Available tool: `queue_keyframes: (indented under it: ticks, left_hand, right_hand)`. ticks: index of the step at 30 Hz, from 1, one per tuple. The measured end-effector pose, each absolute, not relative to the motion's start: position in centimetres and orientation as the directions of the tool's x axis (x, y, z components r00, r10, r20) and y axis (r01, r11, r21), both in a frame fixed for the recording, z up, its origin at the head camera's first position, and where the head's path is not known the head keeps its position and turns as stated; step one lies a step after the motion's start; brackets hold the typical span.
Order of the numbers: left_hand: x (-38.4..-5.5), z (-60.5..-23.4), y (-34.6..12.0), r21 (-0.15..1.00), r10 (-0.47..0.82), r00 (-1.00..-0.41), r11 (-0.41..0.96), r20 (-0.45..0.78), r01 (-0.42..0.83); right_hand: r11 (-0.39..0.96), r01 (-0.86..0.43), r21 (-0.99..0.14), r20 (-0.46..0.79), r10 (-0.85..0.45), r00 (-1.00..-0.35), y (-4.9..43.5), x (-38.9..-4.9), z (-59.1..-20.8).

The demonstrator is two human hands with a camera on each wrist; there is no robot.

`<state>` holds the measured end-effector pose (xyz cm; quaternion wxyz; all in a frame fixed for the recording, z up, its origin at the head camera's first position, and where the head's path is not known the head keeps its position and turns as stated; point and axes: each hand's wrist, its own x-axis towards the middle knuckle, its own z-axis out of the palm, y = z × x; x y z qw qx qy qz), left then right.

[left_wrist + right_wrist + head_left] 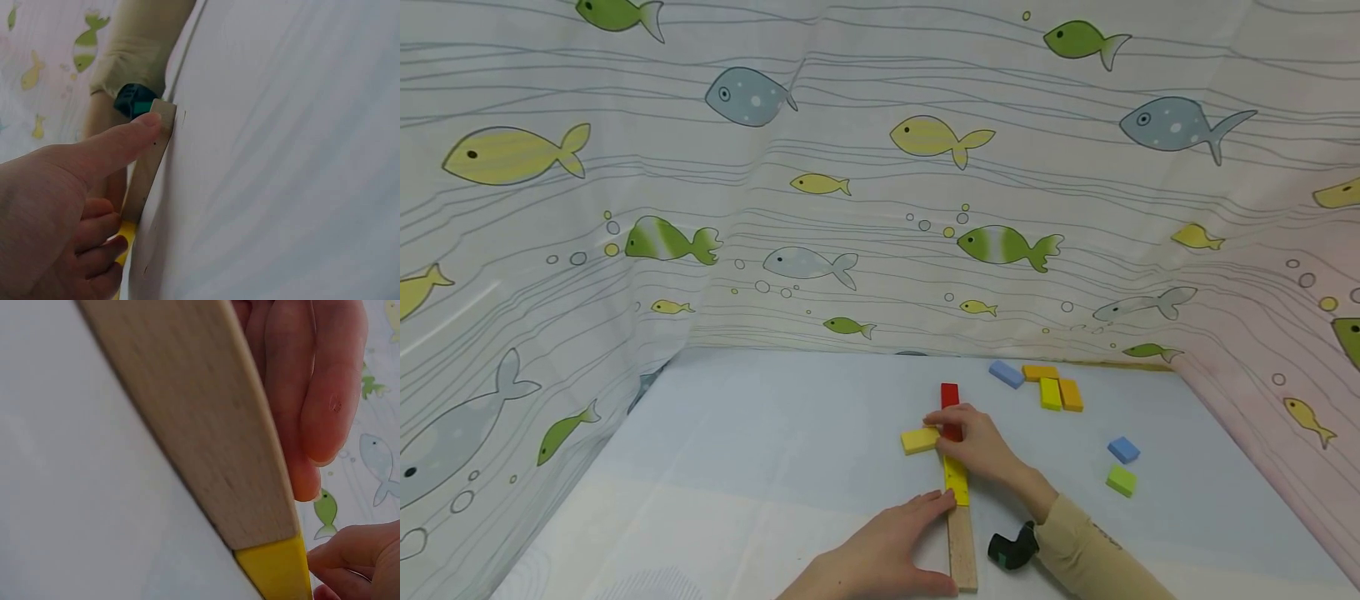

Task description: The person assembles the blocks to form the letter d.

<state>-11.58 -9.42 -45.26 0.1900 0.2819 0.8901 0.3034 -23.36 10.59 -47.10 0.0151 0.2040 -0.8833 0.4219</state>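
Observation:
A straight row of blocks lies on the table: a plain wooden block (pixel 961 550) nearest, then yellow block (pixel 955 482), then red block (pixel 950 393). My left hand (pixel 887 537) rests along the left side of the row; its thumb touches the wooden block's near end and its fingertips reach the wood-yellow joint. Over the red part, my right hand (pixel 977 442) pinches the right end of a loose yellow block (pixel 919 441) that lies crosswise, left of the row. In the right wrist view, left-hand fingers (pixel 328 400) show beyond the wooden block. The right hand hides part of the row.
Toward the back right lie a blue block (pixel 1006 374), orange blocks (pixel 1071 395) and a yellow block (pixel 1050 394). Farther right are another blue block (pixel 1123 450) and a green block (pixel 1121 481). A dark device (pixel 1013 547) sits at the right wrist. Fish-patterned sheeting (pixel 865 208) encloses the table.

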Motion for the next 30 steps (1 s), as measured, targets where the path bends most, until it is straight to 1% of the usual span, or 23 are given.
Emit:
queue_keyframes:
  ticks: [11,17,24,30]
  left_hand:
    - [-11.5,-45.1,-9.3,0.643,0.606,-0.774,0.669,-0.183,0.373]
    - [-11.5,-45.1,-9.3,0.626,0.610,-0.771,0.677,-0.183,0.387]
    - [-11.5,-45.3,-9.3,0.608,0.611,-0.774,0.681,-0.163,0.409]
    - [-11.4,-45.3,-9.3,0.611,0.609,-0.776,0.680,-0.163,0.406]
  right_hand:
    - [0.560,-0.310,-0.769,0.182,-0.273,-0.945,11.7,-22.7,-46.6]
    - [0.534,-0.260,-0.805,0.175,-0.205,-0.963,13.6,-22.7,-46.6]
    - [0.554,-0.269,-0.788,0.216,-0.161,-0.963,15.9,-23.0,-47.1]
    - [0.562,-0.233,-0.794,0.215,-0.100,-0.971,17.8,-23.2,-47.3]
